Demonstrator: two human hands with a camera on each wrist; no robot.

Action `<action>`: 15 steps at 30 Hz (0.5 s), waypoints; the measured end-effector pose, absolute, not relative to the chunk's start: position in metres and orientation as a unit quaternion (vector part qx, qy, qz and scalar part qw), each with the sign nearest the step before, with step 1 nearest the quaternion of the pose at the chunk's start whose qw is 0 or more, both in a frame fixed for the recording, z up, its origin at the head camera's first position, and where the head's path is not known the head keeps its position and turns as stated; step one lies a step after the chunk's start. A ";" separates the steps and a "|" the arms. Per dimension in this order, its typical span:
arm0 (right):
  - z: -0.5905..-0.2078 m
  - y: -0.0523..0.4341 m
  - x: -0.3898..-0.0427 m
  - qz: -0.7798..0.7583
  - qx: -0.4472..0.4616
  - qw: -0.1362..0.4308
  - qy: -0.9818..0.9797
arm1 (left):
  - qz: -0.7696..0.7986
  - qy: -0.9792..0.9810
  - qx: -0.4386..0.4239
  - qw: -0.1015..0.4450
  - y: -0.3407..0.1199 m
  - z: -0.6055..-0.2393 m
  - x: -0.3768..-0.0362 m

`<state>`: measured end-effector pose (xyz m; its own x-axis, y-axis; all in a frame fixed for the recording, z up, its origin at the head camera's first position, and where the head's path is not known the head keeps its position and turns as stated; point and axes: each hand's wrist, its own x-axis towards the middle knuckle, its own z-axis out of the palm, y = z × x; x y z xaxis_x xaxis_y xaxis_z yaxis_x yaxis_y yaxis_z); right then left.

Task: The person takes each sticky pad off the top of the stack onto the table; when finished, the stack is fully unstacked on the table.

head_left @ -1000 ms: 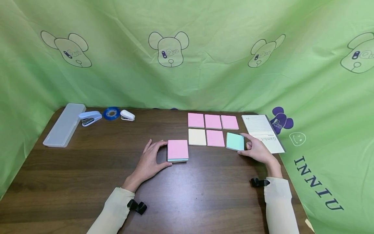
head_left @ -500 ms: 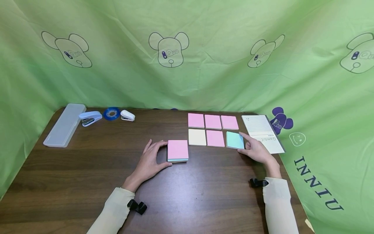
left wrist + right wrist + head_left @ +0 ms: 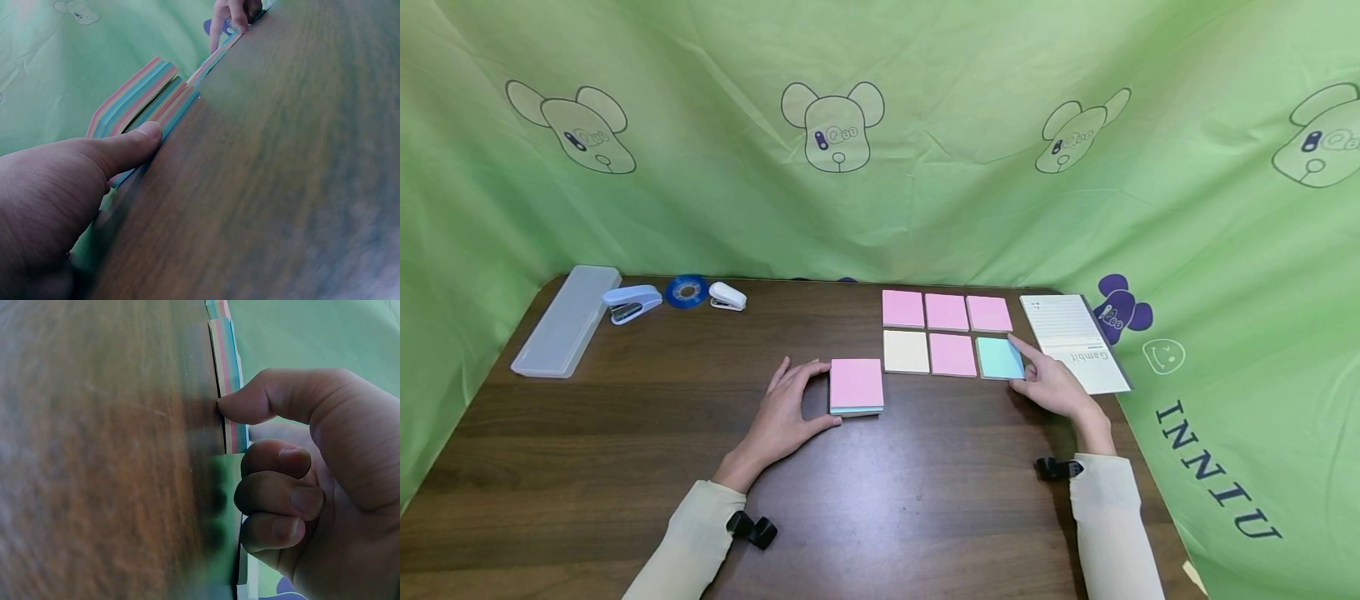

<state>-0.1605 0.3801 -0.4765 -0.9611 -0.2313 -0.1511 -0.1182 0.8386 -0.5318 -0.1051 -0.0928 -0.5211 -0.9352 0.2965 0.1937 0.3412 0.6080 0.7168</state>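
In the head view my left hand point(image 3: 784, 410) holds the left side of a stack of sticky note pads point(image 3: 857, 383), pink on top, thumb at the near corner and a finger at the far one. The left wrist view shows the striped layers of this stack point(image 3: 139, 100) with my thumb against them. My right hand point(image 3: 1054, 385) grips a blue sticky note pad point(image 3: 998, 358) by its right edge, index finger at the far corner and thumb at the near one. Its other fingers are curled in the right wrist view, beside the pad's striped side point(image 3: 229, 375).
Left of the blue pad lie a pink pad point(image 3: 952, 355) and a cream pad point(image 3: 906, 352); three pink pads point(image 3: 947, 312) form the row behind. A notepad point(image 3: 1086, 362) lies at right. Far left are a plastic case point(image 3: 567, 321), blue stapler point(image 3: 632, 302), tape roll point(image 3: 687, 291) and white stapler point(image 3: 727, 296).
My right hand has shifted slightly left, bringing the blue pad closer to the pink one and straighter in line with its row. My left hand and the stack stay put.
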 end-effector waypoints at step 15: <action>-0.468 0.378 -0.157 -0.302 -0.095 0.094 0.944 | -0.406 -0.896 -0.177 0.031 -0.093 -0.522 -0.105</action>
